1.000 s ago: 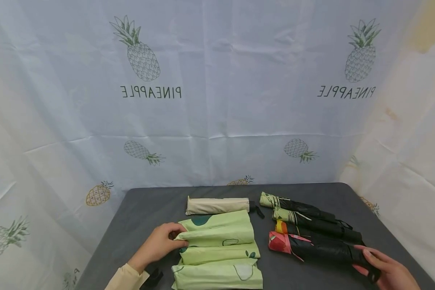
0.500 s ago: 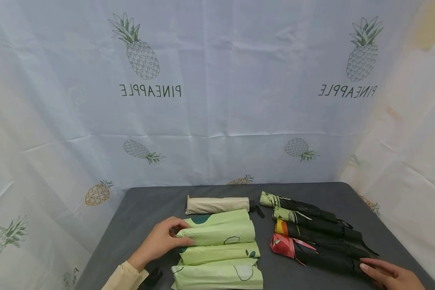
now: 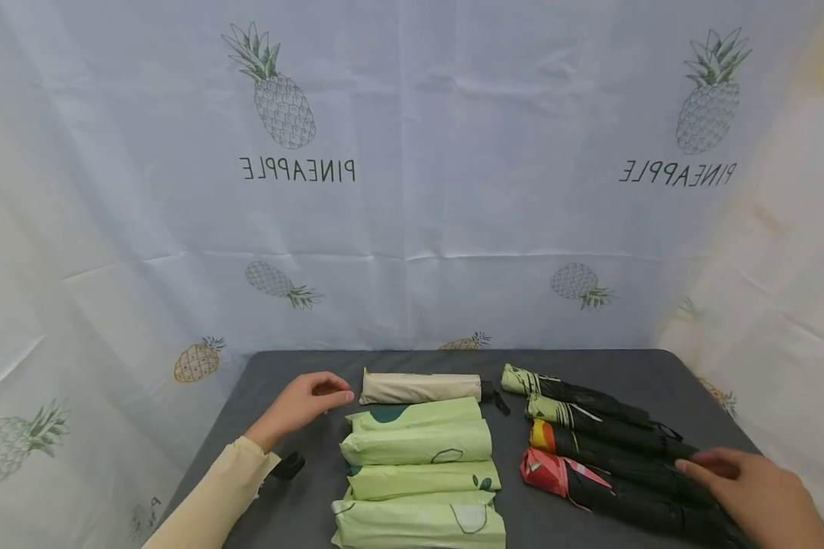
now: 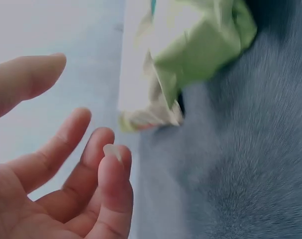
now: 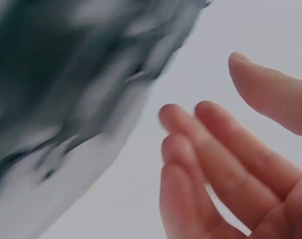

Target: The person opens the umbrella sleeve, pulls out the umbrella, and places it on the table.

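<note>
My left hand (image 3: 305, 404) hovers with relaxed, parted fingers just left of a cream folded umbrella (image 3: 419, 387); nothing is held. In front of that lie several light green folded umbrellas (image 3: 419, 441) with a leaf print, side by side. In the left wrist view a green umbrella end (image 4: 200, 50) shows beyond the fingers. My right hand (image 3: 762, 488), fingers loosely bent and holding nothing, is over the near right ends of black folded umbrellas. One has a red end (image 3: 545, 470), another a yellow-orange end (image 3: 542, 435). The right wrist view shows them as blurred dark fabric (image 5: 66, 64).
Two more black umbrellas with pale green ends lie behind, the rearmost one (image 3: 522, 379) farthest back. A small black piece (image 3: 288, 465) sits left of the green umbrellas. A pineapple-print curtain (image 3: 426, 206) encloses the dark grey table (image 3: 302, 374).
My right hand has laid the red-ended umbrella beside the others, let go and risen slightly. My left hand has left the rear green umbrella and moved back towards the cream one.
</note>
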`<state>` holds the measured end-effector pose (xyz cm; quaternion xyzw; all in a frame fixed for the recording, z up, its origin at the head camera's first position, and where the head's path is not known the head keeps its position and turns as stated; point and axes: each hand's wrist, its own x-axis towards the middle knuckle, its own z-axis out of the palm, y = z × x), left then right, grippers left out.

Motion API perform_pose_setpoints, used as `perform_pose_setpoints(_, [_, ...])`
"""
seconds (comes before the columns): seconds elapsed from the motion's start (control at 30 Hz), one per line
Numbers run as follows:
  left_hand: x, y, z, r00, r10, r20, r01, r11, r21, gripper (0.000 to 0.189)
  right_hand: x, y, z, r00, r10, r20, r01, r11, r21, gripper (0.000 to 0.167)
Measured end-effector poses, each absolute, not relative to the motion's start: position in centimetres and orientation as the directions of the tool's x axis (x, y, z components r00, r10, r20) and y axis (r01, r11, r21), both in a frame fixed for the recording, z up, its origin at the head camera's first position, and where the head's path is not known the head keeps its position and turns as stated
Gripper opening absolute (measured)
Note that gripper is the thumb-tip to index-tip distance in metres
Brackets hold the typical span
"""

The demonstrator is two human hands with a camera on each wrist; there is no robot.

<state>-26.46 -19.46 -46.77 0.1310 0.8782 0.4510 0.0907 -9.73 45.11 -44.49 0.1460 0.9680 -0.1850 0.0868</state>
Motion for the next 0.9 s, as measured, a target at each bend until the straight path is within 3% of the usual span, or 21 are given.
perform_pose_setpoints(0.1, [-28.5, -19.5, -47.1, -0.939, 0.323, -0.118, 0.087, 0.555, 0.827, 0.053, -12.9, 41.2, -42.4, -0.990, 0.138, -0.027, 0.137, 0.914, -0.381, 0.056])
perform_pose_setpoints(0.23, [-30.8, -19.2, -47.3, -0.917, 0.351, -0.190, 0.028, 0.532, 0.846, 0.063, -17.9, 35.1, -41.9, -0.991, -0.031, 0.133, -0.085, 0.902, -0.424, 0.035])
perform_pose_setpoints(0.37, [-32.1, -18.6, -47.7, -0.885, 0.395, -0.245, -0.005, 0.518, 0.855, 0.062, -23.2, 29.4, -42.9, -0.981, -0.172, 0.088, -0.193, 0.848, -0.494, 0.034])
perform_pose_setpoints(0.53, [-32.8, -17.5, -48.2, -0.848, 0.439, -0.297, -0.019, 0.535, 0.845, 0.065, -28.1, 24.5, -45.0, -0.965, -0.259, -0.045, -0.200, 0.836, -0.511, 0.043])
perform_pose_setpoints(0.77, [-33.5, -16.4, -48.6, -0.854, 0.439, -0.280, 0.051, 0.605, 0.794, 0.042, -30.0, 22.0, -46.4, -0.960, -0.257, -0.109, -0.195, 0.897, -0.398, 0.042])
perform_pose_setpoints(0.9, [-33.5, -16.2, -48.8, -0.876, 0.421, -0.235, 0.101, 0.637, 0.764, 0.025, -30.2, 21.4, -46.5, -0.962, -0.250, -0.108, -0.189, 0.900, -0.392, 0.038])
